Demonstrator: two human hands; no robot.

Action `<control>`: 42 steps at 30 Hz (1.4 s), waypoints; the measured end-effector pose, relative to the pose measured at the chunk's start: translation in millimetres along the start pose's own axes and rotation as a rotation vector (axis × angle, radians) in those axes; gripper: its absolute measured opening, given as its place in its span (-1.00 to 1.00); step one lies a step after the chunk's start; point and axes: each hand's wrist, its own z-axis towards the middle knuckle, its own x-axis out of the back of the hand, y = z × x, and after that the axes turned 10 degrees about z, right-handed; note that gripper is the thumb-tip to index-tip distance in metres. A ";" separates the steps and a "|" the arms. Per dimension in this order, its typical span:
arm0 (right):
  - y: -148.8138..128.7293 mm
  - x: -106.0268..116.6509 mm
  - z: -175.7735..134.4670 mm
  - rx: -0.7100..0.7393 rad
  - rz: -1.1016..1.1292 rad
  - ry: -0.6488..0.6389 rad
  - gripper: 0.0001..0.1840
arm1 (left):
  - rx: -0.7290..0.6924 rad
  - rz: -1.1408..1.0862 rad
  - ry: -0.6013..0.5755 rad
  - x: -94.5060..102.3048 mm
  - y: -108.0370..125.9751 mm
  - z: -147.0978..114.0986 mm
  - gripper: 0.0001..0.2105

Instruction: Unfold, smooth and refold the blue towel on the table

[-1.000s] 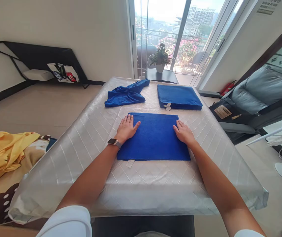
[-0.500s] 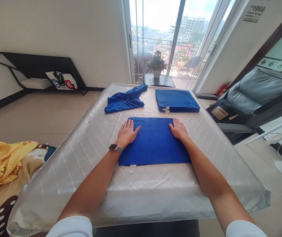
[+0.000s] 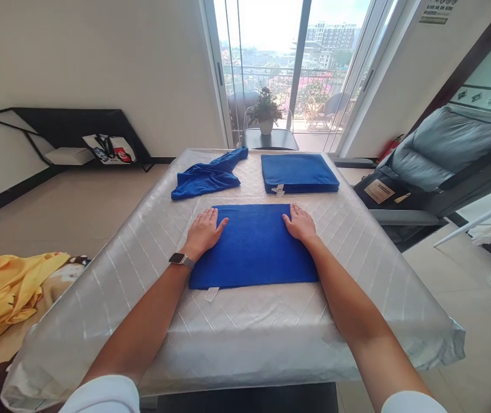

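A blue towel (image 3: 256, 252) lies flat in a rectangle on the table, with a white tag (image 3: 211, 294) poking out at its near left. My left hand (image 3: 205, 230), below a wrist watch, rests flat on the towel's far left corner, thumb apart from the fingers. On the far right corner lies my right hand (image 3: 300, 222), also flat with the thumb spread. Beyond them, a neat stack of folded blue towels (image 3: 300, 171) sits at the back right. A crumpled blue towel (image 3: 209, 175) lies at the back left.
A silvery quilted cover (image 3: 142, 275) drapes the table. Behind it stands a chair with a potted plant (image 3: 266, 112), before a sliding glass door. A grey recliner (image 3: 430, 166) is on the right. Yellow cloth (image 3: 8, 292) lies at lower left.
The camera view has shifted slightly, so the table and towels appear a little farther left. Both hands stay flat on the towel's far corners.
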 end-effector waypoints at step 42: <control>3.1 -4.7 1.4 -0.010 -0.018 0.040 -0.26 | 0.051 -0.149 -0.102 -11.2 7.8 36.6 -0.19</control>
